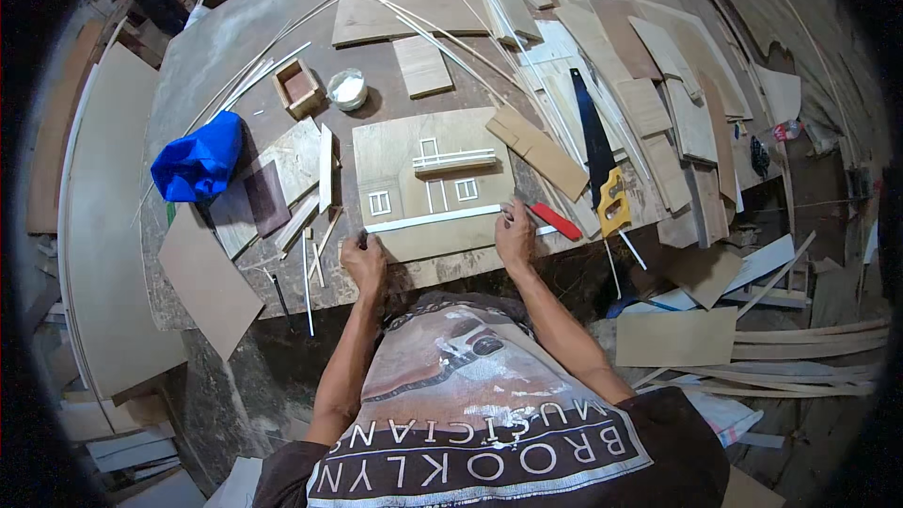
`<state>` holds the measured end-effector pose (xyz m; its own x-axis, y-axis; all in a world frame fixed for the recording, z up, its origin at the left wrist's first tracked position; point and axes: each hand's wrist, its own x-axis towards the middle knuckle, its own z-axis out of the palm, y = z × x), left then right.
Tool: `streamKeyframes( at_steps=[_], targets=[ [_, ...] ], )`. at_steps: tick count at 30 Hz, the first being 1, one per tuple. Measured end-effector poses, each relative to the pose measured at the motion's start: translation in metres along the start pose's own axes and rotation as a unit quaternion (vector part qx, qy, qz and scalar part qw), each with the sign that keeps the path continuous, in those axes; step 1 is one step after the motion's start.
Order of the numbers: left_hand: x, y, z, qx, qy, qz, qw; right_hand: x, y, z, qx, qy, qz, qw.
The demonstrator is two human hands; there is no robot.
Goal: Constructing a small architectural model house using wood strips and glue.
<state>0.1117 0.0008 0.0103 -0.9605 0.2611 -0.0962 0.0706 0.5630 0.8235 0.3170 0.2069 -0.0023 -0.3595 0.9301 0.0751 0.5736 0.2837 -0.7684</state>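
A thin white strip (pixel 433 219) lies across the lower part of a plywood panel (pixel 381 146) in front of me. My left hand (pixel 365 261) pinches the strip's left end at the panel's edge. Closed on the other end is my right hand (pixel 514 235), its fingertips partly hidden. Two small white-framed windows (pixel 379 202), a door outline (pixel 436 196) and a small wooden balcony (pixel 455 161) with white rails stand out on the panel above the strip. A red utility knife (pixel 555 221) rests just right of my right hand.
A handsaw (pixel 594 136) with a yellow handle lies at the right, beside stacked wood boards (pixel 644 103). Farther back are a white tub (pixel 347 90), an open wooden box (pixel 298 89) and long thin sticks (pixel 423 33). Blue cloth or plastic (pixel 196 158) sits at the left.
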Motion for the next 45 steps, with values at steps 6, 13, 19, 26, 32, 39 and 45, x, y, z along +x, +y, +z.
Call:
streamKeyframes(
  at_steps=[6,13,19,26,32,39,45],
  targets=[
    [0.001,-0.003,0.004,0.019,0.012,-0.018,1.0,0.001,0.0,0.001,-0.045,-0.01,-0.038,0.998],
    [0.005,-0.002,0.001,0.024,0.01,-0.007,1.0,0.001,0.006,0.005,-0.098,-0.028,-0.103,0.989],
    [0.009,-0.003,0.001,0.019,0.012,-0.045,0.999,0.01,-0.001,-0.006,-0.156,-0.059,-0.108,0.98],
    [0.01,-0.006,-0.003,0.007,0.01,-0.03,0.999,0.009,-0.002,-0.004,-0.157,-0.033,-0.113,0.981],
    [0.01,-0.004,-0.002,0.01,0.01,-0.041,0.999,0.011,0.0,-0.006,-0.141,-0.051,-0.129,0.98],
    [0.016,-0.015,0.0,-0.02,-0.017,-0.049,0.998,0.01,-0.004,-0.006,-0.137,-0.028,-0.128,0.982],
    [0.016,-0.011,-0.005,0.014,-0.021,-0.05,0.998,0.01,0.0,-0.002,-0.114,-0.018,-0.082,0.99]
  ],
)
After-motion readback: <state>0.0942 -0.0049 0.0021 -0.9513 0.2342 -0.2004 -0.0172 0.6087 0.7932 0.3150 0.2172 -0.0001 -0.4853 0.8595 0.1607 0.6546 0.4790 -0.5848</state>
